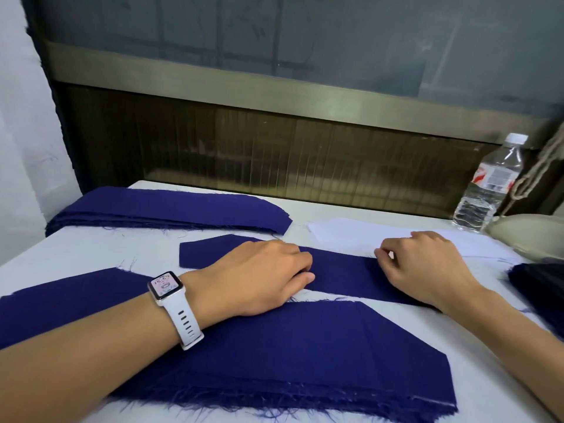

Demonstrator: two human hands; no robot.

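Pinching navy strip [341, 270] with left hand [259, 277] and right hand [424, 267], grips narrow, bottle [488, 184] holding water

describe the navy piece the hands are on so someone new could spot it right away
On the white table, look between the far navy stack and the near navy stack. The single navy strip lies there, angled at its left end. Unlike its neighbours it looks one layer thick, with the left hand and right hand on it.

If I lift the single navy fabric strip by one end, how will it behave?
Probably floppy: the navy fabric strip lies thin and flat on the table. Likely light, being one layer. Its frayed edges may shed threads.
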